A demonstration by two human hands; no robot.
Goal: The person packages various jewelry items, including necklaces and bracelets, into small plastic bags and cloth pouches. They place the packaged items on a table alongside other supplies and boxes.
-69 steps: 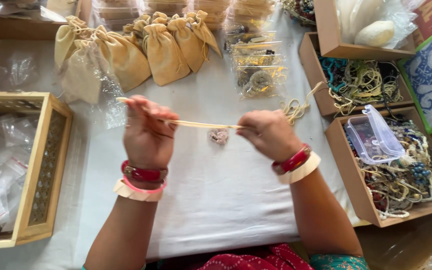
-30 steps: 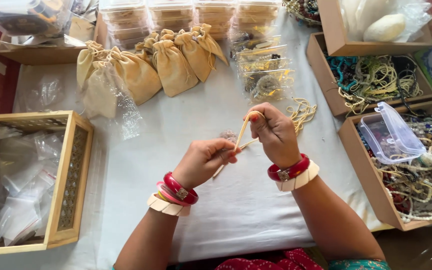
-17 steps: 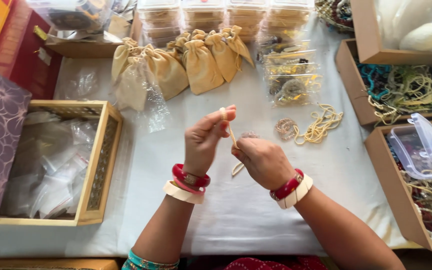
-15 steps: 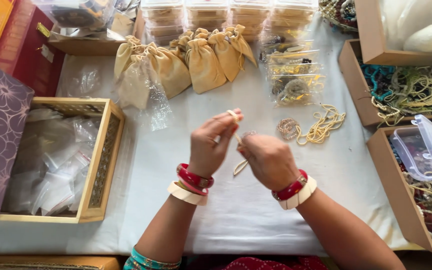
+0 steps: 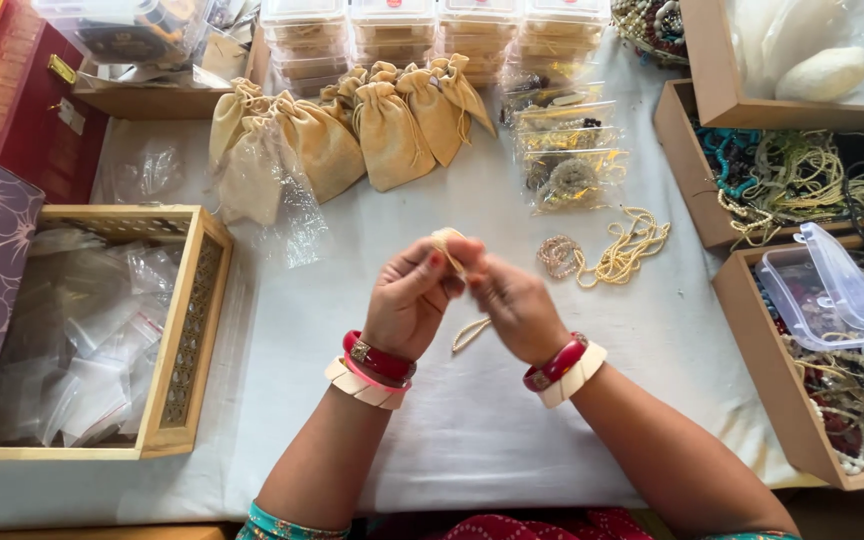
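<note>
The hands, once stretching the cream beaded strand (image 5: 449, 243) wide, are now pinching it bunched between close fingertips.

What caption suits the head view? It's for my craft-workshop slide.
Left hand and right hand fold a cream beaded strand above a white-covered table.

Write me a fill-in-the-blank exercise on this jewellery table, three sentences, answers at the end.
1. The left hand and right hand together hold a cream-coloured beaded ____ above the white tablecloth.
2. The wooden tray on the left is filled with small clear plastic ____.
3. Each wrist wears bangles in white and ____.

Missing words: strand; bags; red
</note>
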